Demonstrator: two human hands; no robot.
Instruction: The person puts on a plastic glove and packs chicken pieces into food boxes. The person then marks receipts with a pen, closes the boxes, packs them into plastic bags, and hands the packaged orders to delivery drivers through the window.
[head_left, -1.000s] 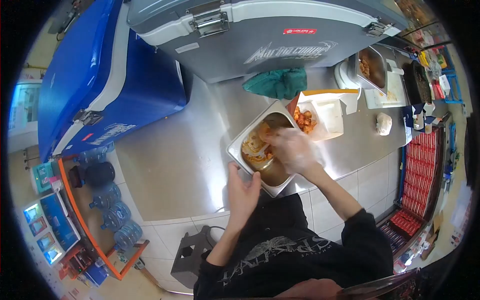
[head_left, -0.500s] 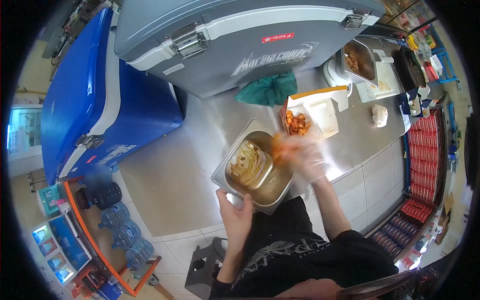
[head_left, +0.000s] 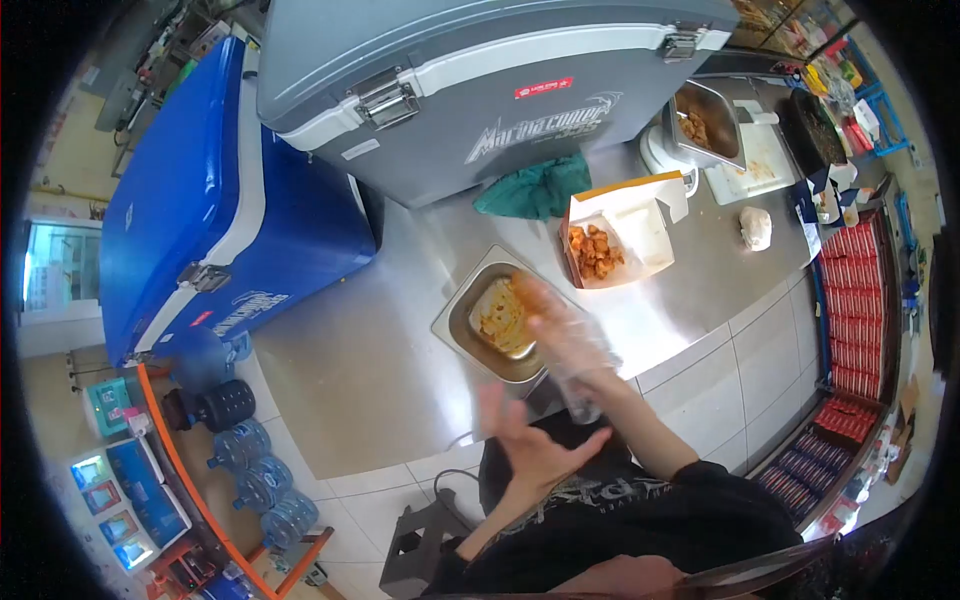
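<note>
My left hand, bare, is open with its fingers spread and partly blurred, just below the near edge of the steel pan and apart from it. Inside that pan, orange-brown sauce is smeared over the bottom. My right hand wears a clear plastic glove stained orange at the fingers. It hovers over the pan's right side, and blur hides whether its fingers hold anything. Beyond it stands an open takeaway carton with orange-coated chunks of food in its left part.
Grey and blue coolers border the steel counter. A green cloth lies by the grey one. Farther right are a steel pan of food on a white appliance, a cutting board and a white wrapped bundle.
My left hand has let go of the pan's rim and moved right, fingers spreading. The tilted pan now sits flatter on the counter. My right hand has shifted left and down, away from the carton.
</note>
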